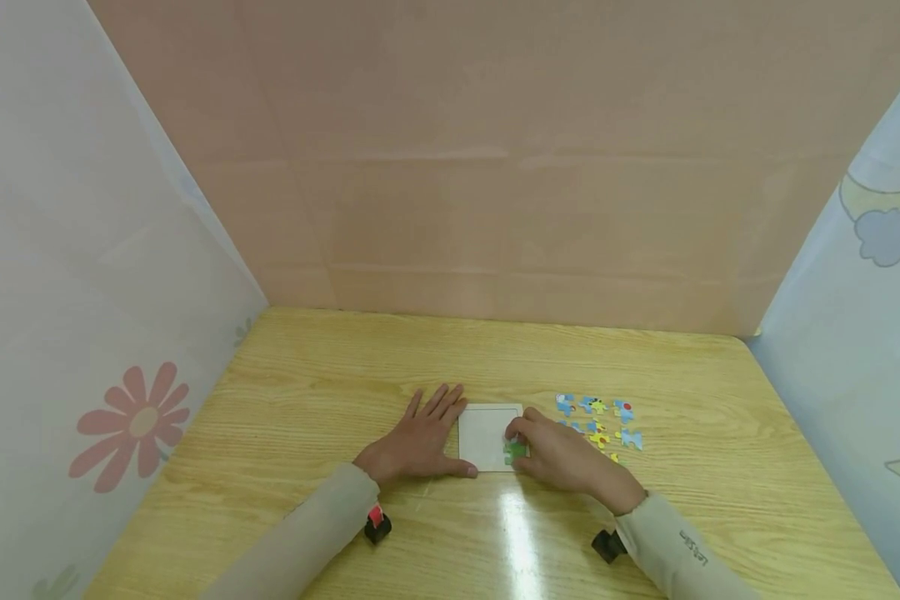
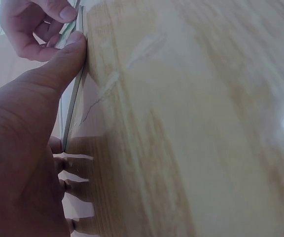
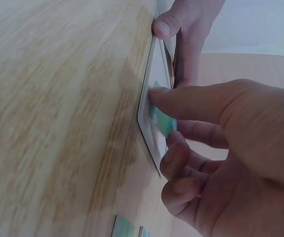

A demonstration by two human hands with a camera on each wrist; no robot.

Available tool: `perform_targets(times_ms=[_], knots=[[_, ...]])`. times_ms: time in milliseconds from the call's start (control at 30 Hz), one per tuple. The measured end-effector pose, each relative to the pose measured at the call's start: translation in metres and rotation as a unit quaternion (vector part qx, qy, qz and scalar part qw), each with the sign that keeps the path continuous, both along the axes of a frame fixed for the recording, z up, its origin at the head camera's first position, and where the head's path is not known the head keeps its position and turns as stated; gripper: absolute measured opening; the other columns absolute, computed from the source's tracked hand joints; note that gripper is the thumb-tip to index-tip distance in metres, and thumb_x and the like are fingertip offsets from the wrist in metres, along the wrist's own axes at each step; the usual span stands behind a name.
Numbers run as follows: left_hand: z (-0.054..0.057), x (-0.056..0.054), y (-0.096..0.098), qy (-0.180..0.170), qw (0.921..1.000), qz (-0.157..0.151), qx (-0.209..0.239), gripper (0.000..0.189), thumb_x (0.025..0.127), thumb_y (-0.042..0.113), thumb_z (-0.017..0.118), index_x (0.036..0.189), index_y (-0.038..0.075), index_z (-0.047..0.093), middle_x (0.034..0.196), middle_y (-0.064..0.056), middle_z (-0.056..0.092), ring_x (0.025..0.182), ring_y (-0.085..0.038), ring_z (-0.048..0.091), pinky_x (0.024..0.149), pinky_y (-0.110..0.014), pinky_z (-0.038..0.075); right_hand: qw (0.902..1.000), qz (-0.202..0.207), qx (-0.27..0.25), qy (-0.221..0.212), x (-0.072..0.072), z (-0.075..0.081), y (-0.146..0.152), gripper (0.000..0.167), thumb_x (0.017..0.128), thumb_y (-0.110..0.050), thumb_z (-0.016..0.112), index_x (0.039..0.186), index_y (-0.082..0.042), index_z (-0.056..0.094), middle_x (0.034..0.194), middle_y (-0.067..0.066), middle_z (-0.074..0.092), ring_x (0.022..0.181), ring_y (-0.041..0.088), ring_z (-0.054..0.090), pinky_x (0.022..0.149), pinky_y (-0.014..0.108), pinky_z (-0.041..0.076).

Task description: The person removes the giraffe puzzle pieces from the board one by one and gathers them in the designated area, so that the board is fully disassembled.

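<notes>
A white puzzle tray (image 1: pixel 483 437) with a thin printed outline lies flat on the table. My left hand (image 1: pixel 414 443) rests against its left side, fingers spread out, with the thumb at the near edge. In the left wrist view that thumb (image 2: pixel 73 52) lies along the tray's rim. My right hand (image 1: pixel 566 454) pinches a green jigsaw piece (image 1: pixel 517 452) over the tray's near right corner. The right wrist view shows this piece (image 3: pixel 160 117) between thumb and fingers, tilted close over the tray.
Right of the tray lie several loose jigsaw pieces (image 1: pixel 623 410), blue, yellow and red, partly hidden by my right hand. They sit on a wood-grain table (image 1: pixel 330 375). A pinkish-brown backdrop (image 1: pixel 495 208) rises behind, and printed white sheets (image 1: pixel 142 275) flank both sides.
</notes>
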State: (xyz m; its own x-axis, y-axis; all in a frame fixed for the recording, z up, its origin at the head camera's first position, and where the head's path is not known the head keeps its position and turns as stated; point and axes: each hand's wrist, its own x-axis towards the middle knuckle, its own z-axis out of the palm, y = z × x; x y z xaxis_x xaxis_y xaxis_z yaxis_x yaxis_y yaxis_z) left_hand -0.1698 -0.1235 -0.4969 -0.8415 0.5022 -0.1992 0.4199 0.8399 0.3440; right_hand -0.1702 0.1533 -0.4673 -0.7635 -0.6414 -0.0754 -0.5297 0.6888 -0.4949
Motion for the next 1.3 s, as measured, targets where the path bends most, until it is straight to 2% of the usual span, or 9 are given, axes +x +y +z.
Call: perform_targets(times_ms=[167, 300, 400, 533, 767, 900, 1067, 1300], knots=[[0.0, 0.0, 0.0, -0.002, 1.0, 0.0, 0.007, 0.116, 0.089, 0.081, 0.064, 0.172, 0.014, 0.019, 0.183, -0.003, 0.004, 0.171, -0.028, 0.002, 0.136, -0.063, 0.003, 0.9997, 0.001, -0.025, -0.001, 0.0, 0.0, 0.001, 0.015, 0.1, -0.009, 0.071, 0.115, -0.014, 0.072, 0.107, -0.002, 0.07, 0.088, 0.007, 0.064, 0.072, 0.024, 0.053], [-0.001, 0.001, 0.0, -0.002, 1.0, -0.001, 0.009, 0.116, 0.089, 0.081, 0.064, 0.172, 0.013, 0.019, 0.183, -0.003, 0.004, 0.171, -0.028, 0.002, 0.136, -0.062, 0.003, 0.9981, -0.011, -0.055, -0.028, -0.001, 0.001, 0.003, 0.016, 0.104, -0.005, 0.062, 0.114, -0.013, 0.072, 0.103, 0.0, 0.076, 0.079, 0.004, 0.063, 0.069, 0.024, 0.053], [0.0, 0.001, 0.0, -0.002, 1.0, 0.0, 0.005, 0.117, 0.089, 0.081, 0.064, 0.172, 0.013, 0.019, 0.183, -0.003, 0.003, 0.171, -0.028, 0.002, 0.137, -0.062, 0.003, 0.9963, -0.023, -0.071, -0.042, -0.001, 0.003, 0.007, 0.016, 0.105, -0.006, 0.062, 0.115, -0.014, 0.072, 0.102, 0.0, 0.074, 0.067, 0.003, 0.055, 0.062, 0.023, 0.049], [0.001, 0.001, 0.0, -0.001, 1.0, -0.002, 0.007, 0.116, 0.089, 0.08, 0.065, 0.172, 0.012, 0.02, 0.183, -0.004, 0.005, 0.171, -0.029, 0.003, 0.136, -0.063, 0.004, 0.9945, -0.04, -0.08, -0.055, -0.001, 0.006, 0.015, 0.016, 0.105, -0.008, 0.062, 0.115, -0.015, 0.071, 0.103, 0.0, 0.072, 0.062, 0.003, 0.048, 0.059, 0.023, 0.046], [0.001, 0.001, 0.0, 0.004, 0.9999, -0.007, 0.012, 0.115, 0.09, 0.079, 0.065, 0.172, 0.012, 0.021, 0.183, -0.006, 0.007, 0.171, -0.032, 0.006, 0.135, -0.065, 0.005, 0.9944, -0.048, -0.086, -0.039, -0.002, 0.01, 0.035, 0.015, 0.105, -0.007, 0.063, 0.116, -0.013, 0.072, 0.103, 0.001, 0.072, 0.064, 0.001, 0.046, 0.063, 0.022, 0.047], [-0.001, 0.0, -0.001, 0.005, 0.9999, -0.007, 0.008, 0.115, 0.09, 0.08, 0.064, 0.172, 0.012, 0.02, 0.183, -0.006, 0.007, 0.171, -0.031, 0.006, 0.135, -0.065, 0.005, 0.9944, -0.047, -0.09, -0.029, -0.001, 0.013, 0.048, 0.012, 0.105, -0.008, 0.065, 0.115, -0.01, 0.07, 0.102, 0.003, 0.072, 0.063, 0.0, 0.044, 0.06, 0.022, 0.045], [-0.001, 0.0, -0.001, 0.004, 0.9999, -0.008, 0.008, 0.115, 0.09, 0.08, 0.063, 0.172, 0.012, 0.019, 0.183, -0.006, 0.006, 0.171, -0.031, 0.005, 0.135, -0.065, 0.005, 0.9931, -0.066, -0.091, -0.036, 0.001, 0.016, 0.066, 0.012, 0.105, -0.007, 0.064, 0.115, -0.01, 0.069, 0.101, 0.004, 0.071, 0.061, 0.0, 0.043, 0.058, 0.021, 0.044], [-0.001, 0.0, -0.001, 0.006, 0.9999, -0.009, 0.013, 0.115, 0.09, 0.08, 0.064, 0.172, 0.012, 0.02, 0.183, -0.005, 0.006, 0.171, -0.031, 0.005, 0.135, -0.065, 0.005, 0.9917, -0.095, -0.085, -0.016, 0.004, 0.018, 0.089, 0.011, 0.103, -0.006, 0.067, 0.113, -0.009, 0.071, 0.103, 0.004, 0.072, 0.06, -0.001, 0.04, 0.059, 0.021, 0.042]])
